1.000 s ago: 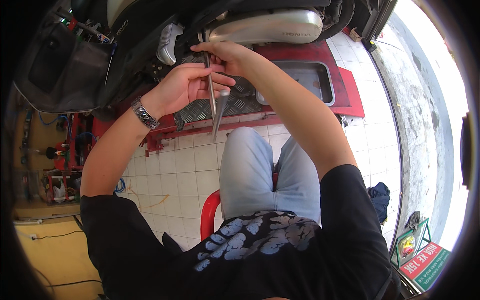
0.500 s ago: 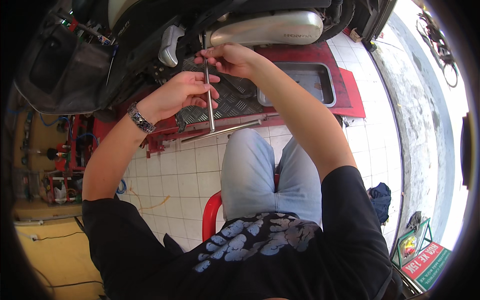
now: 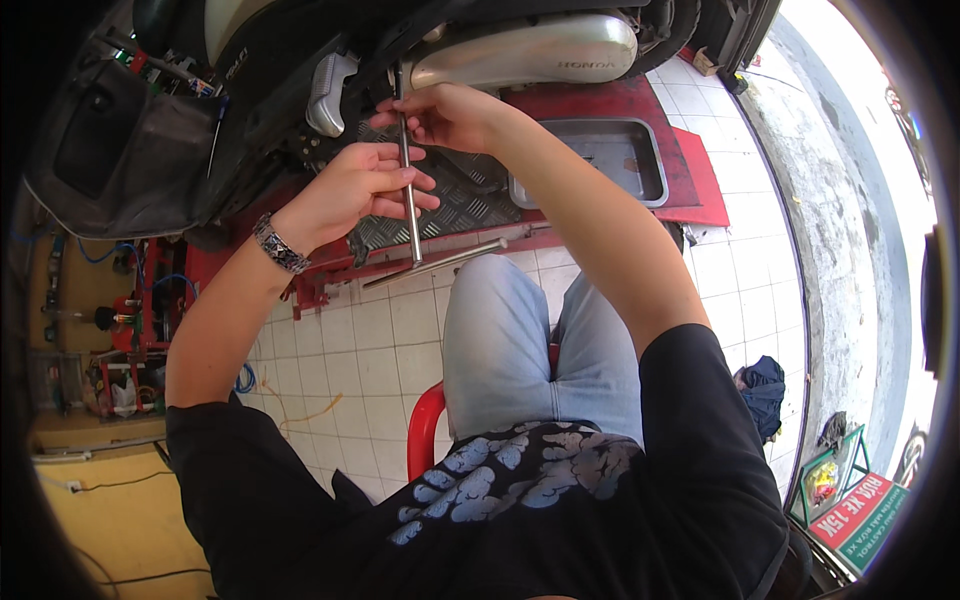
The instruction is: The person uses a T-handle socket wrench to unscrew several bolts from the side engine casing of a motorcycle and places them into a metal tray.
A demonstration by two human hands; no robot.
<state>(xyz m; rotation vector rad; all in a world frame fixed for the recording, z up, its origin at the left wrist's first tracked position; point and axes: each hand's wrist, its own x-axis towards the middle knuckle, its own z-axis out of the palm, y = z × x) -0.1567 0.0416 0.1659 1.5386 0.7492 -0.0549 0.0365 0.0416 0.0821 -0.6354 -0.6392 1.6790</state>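
Observation:
A long T-handle wrench [image 3: 414, 228] points away from me, its crossbar at the near end and its far tip at the underside of a motorbike [image 3: 530, 52]. My left hand [image 3: 340, 197] holds the middle of the shaft lightly, with the thumb on top and the fingers stretched out beneath. Farther up, my right hand [image 3: 445, 112] pinches the shaft between thumb and fingers, close to the silver engine-side cover. What the wrench tip meets is hidden in the dark gap there. A silver footrest [image 3: 327, 95] juts out left of the shaft.
Under the motorbike lies a red lift platform [image 3: 690, 165] with a dark tread plate [image 3: 455, 215]. A grey metal tray [image 3: 648, 190] sits on it, right of my hands. Black bodywork [image 3: 110, 150] fills the upper left. My knees [image 3: 495, 310] are just below the crossbar.
Both hands keep their hold on the wrench, and its crossbar has turned slightly. The view has shifted a little. Outside at right, a two-wheeler has moved toward the picture's edge.

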